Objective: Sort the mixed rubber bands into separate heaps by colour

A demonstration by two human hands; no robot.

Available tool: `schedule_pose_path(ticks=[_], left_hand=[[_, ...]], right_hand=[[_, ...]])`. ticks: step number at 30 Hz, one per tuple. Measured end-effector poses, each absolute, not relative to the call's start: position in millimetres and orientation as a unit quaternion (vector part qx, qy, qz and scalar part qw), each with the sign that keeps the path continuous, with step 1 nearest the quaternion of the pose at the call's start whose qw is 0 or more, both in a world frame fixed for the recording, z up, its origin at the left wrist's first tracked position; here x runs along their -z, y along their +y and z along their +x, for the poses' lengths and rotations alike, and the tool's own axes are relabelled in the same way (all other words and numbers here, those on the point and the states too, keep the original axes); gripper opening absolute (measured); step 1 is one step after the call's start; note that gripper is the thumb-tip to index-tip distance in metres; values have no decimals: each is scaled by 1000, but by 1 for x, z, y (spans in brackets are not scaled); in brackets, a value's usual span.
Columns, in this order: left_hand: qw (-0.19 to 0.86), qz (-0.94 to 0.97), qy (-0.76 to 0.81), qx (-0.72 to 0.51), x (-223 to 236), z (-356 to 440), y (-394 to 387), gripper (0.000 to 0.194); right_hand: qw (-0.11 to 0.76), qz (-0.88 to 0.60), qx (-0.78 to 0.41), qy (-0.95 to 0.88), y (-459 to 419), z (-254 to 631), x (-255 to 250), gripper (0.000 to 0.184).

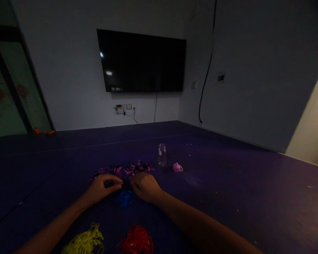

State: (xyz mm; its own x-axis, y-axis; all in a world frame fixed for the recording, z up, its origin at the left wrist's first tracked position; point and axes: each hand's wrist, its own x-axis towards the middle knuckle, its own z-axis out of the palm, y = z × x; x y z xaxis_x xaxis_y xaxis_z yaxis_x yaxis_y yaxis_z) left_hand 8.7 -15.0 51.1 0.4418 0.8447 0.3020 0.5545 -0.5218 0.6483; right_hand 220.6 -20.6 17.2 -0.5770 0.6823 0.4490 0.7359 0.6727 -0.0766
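Note:
My left hand [104, 187] curves over the floor, its thumb and fingertips brought together in a pinch; anything between them is too small and dark to make out. Facing it, my right hand [146, 187] is closed with the back up, hiding its fingertips and whatever they hold. Just below and between both hands lies a small heap of blue bands [125, 199]. Beyond the fingers, pink and black bands are spread in a left pile [116, 170] and a right pile [137, 169]. Closer to me are a yellow heap of bands [86, 241] and a red heap of bands [137, 241].
A clear, uncapped bottle [162, 155] stands upright past my right hand, with a pink lid with a loop [177, 167] beside it. Small white scraps dot the purple floor [228, 169]. A television [145, 63] hangs on the far wall; a black cable [207, 70] dangles at the right.

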Motion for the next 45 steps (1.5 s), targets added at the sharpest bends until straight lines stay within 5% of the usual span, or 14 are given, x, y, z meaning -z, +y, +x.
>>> schedule_pose_path(ticks=[4,8,17,29,45], left_hand=[[100,691,550,-458,-44,-26,11,35],[-3,634,633,-444,-33,-66,28,26],[54,678,639,-359,-32,-67,29,32],[64,658,635,-399,-24,-76,38,18],[108,644,631,-419,-25,-72,35,23]], right_hand=[[223,-365,52,-902,-20,220,-15,22],[214,-349,58,-911,-20,220,-16,20],[210,-337,65,-916,-21,221,-17,21],[212,-329,52,-919,-20,221,-16,21],[205,-332,56,-919,-21,221,-17,21]])
